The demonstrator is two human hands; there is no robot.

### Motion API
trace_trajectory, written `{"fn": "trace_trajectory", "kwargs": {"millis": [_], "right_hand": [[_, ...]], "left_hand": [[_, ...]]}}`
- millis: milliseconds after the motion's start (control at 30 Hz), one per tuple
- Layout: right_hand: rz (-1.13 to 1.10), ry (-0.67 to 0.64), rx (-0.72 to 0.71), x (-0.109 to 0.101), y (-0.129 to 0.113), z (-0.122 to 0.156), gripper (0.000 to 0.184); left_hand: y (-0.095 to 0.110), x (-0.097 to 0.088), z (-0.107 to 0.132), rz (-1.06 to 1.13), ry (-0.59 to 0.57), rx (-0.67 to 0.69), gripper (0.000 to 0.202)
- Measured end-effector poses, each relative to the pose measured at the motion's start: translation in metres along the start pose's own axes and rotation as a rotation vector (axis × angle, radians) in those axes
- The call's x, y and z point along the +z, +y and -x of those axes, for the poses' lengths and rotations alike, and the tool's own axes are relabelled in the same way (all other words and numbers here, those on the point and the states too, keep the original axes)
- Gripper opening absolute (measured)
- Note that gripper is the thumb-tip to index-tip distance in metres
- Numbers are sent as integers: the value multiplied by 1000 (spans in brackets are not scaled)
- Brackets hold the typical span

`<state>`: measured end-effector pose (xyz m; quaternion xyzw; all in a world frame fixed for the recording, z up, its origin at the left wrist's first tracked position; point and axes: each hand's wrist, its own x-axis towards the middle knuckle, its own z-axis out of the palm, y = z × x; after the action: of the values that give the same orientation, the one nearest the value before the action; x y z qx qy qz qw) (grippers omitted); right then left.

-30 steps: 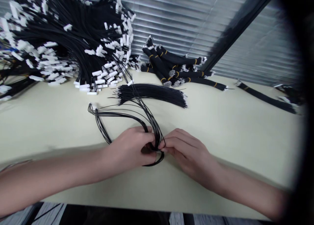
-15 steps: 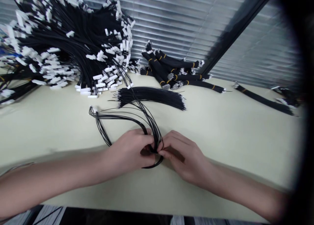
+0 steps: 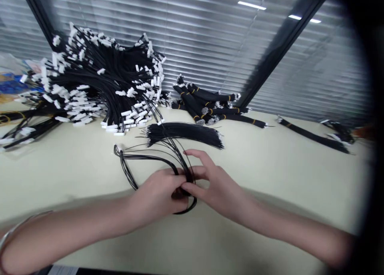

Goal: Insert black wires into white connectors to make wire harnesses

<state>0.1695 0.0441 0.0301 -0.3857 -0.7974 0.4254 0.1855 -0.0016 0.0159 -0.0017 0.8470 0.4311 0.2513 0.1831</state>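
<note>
My left hand (image 3: 165, 191) is closed around a looped bundle of thin black wires (image 3: 151, 157) over the front part of the table. From that grip the wires run left to a white connector (image 3: 119, 147) and also up toward another white connector (image 3: 161, 122). On the bundle's right side, my right hand (image 3: 211, 179) has its thumb and middle fingers closed on the wires, while its index finger is stretched out and raised. Just behind the hands lies a flat bunch of loose black wires (image 3: 186, 133) with bare silvery ends.
A tall heap of black wires with white connectors (image 3: 102, 75) stands at the back left. Black bundles tied with yellow bands (image 3: 207, 101) are piled at the back middle. A single bundle (image 3: 313, 135) lies at the right. Behind the table (image 3: 270, 163) are window blinds (image 3: 204, 35).
The camera has tilted up, so the scene sits lower. My right hand has gone from a fingertip pinch beside the wires to a grip around them, its index finger now lifted.
</note>
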Motion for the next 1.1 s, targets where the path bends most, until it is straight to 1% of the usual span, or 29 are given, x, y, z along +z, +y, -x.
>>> {"fn": "trace_trajectory", "kwargs": {"millis": [67,133,200,267,367,400,467,533,600,733,833,867,933,1033,1100], "right_hand": [[127,-7,-43,-1,-3,6,58],[215,-3,-66,-1,-4,12,55],[267,14,-92,0,-4,18,51],[273,47,-133,1,-3,23,49],[155,87,-174,0,-4,25,51],[74,75,-168,-2,-5,24,51],[-155,6,-133,-7,-9,17,51],[-403,-70,-78,-12,-14,5,49],[-598,-118,-6,-17,-21,-10,48],[-836,-203,171,-19,-32,-45,50],[-898,-254,208,-15,-38,-72,54],[-896,-268,208,-13,-39,-82,52],[-877,-299,212,-7,-41,-101,41],[-846,-350,223,1,-39,-130,15],[-822,-382,237,5,-37,-147,10]], "left_hand": [[2,1,1,-60,2,25,9],[4,2,2,-173,-2,50,8],[6,2,4,-284,-5,70,7],[8,0,7,-364,12,107,10],[10,-3,11,-501,19,230,11],[10,-4,12,-513,3,244,13],[10,-5,13,-486,-32,201,13],[11,-4,14,-419,-37,112,9],[12,-2,13,-377,-33,65,9],[15,0,12,-322,-47,32,11],[17,-2,11,-292,-54,38,10],[17,-2,11,-284,-53,40,10],[16,0,10,-265,-55,46,10],[12,4,10,-233,-66,58,9],[11,7,11,-210,-70,68,6]]}}
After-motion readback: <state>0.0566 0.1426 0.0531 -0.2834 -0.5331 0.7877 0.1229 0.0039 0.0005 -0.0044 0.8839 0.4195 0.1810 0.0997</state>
